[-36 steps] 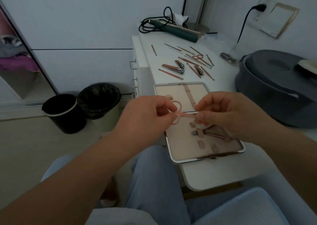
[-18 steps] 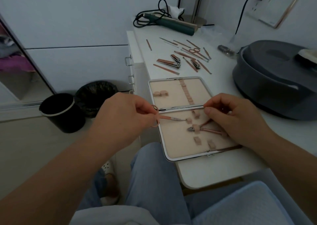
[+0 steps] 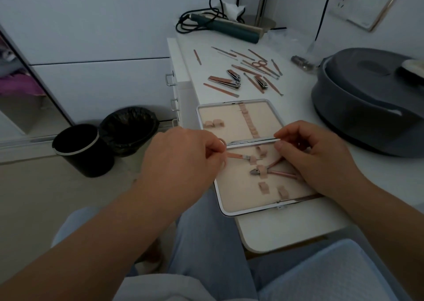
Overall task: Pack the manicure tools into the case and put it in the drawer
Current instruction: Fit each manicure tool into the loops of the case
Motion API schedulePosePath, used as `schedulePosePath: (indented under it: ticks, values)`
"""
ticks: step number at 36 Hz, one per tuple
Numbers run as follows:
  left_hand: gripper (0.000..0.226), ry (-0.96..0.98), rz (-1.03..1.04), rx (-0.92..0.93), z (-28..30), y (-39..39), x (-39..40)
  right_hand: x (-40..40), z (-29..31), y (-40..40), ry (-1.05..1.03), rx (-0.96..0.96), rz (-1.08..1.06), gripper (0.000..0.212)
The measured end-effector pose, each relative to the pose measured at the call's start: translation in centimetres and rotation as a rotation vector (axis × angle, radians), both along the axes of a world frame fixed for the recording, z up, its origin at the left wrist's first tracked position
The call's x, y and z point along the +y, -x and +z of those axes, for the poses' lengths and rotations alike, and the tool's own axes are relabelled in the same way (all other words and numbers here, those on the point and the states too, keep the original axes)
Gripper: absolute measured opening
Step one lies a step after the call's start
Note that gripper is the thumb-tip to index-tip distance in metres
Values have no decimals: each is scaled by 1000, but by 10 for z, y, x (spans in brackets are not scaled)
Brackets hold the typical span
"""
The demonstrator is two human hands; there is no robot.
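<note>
We note L hand [image 3: 183, 156] pinching scissors [image 3: 236, 155] by the handle end, long axis running L-R, tips at a strap loop [image 3: 252, 160] in case [image 3: 231, 212]. R hand [image 3: 314, 156] curled just beside; contents not discernible. Approx 15 tools [image 3: 243, 71] remain well beyond.

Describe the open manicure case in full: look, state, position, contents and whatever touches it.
The manicure case lies open flat on the white tabletop, near its front edge. Both halves have a silvery rim and a beige lining with small strap loops. A pink-handled nipper sits strapped in the near half. The left hand slides small scissors toward a loop there; the right hand rests on the near half by the hinge.
</note>
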State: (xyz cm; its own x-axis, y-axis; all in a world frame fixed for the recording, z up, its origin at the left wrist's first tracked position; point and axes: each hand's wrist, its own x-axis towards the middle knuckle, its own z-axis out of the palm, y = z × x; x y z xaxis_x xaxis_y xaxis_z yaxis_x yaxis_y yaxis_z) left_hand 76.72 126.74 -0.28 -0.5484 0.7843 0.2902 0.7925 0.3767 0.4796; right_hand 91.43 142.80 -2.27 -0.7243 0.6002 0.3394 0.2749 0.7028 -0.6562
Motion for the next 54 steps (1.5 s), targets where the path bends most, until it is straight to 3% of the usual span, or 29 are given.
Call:
schedulePosePath:
  ticks: [7,13,25,30,37,42,48,54]
  values:
    - [16,4,13,21,-3,-2,-1,-1,1,0,-5,-20,5,12]
    - [14,119,5,-28,-8,4,2,-1,1,0,-3,-29,0,9]
    - [5,84,-41,-87,-10,2,10,-3,4,-1,22,-52,0,12]
    - [5,36,-60,-98,-13,6,7,-3,4,0,-8,-57,0,19]
    - [13,-60,-91,-174,-25,9,3,-3,5,0,-37,-83,-20,10]
    - [29,-163,-71,-170,-33,8,1,-4,7,0,-31,-130,-13,11]
    - [11,-271,-107,-139,-30,18,5,7,23,5,101,-130,-18,14]
    - [13,-268,-147,-117,-30,30,17,33,49,42,16,-174,-96,12]
